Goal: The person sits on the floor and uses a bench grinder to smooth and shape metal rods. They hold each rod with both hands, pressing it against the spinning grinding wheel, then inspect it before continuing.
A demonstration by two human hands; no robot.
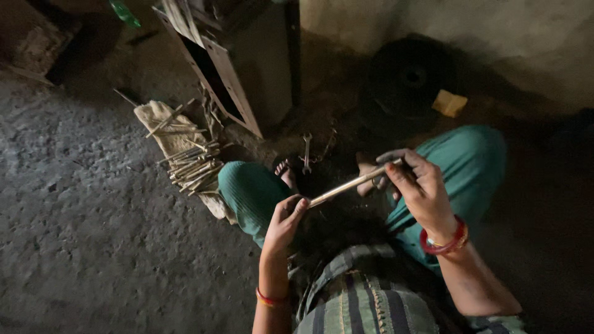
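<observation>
I squat on the ground and hold a thin metal rod (349,184) between both hands, over my knees in green trousers. My left hand (286,219) pinches the rod's lower left end with its fingertips. My right hand (417,185), with red bangles on the wrist, grips the upper right end. The rod slants up to the right. A pile of several similar rods (192,166) lies on a pale cloth (166,127) to my left.
A wrench (306,151) lies on the ground between my feet. A metal box frame (238,68) stands behind the pile. A dark round wheel (405,77) and a yellow scrap (450,102) lie near the wall. Rough grey ground (80,204) spreads left.
</observation>
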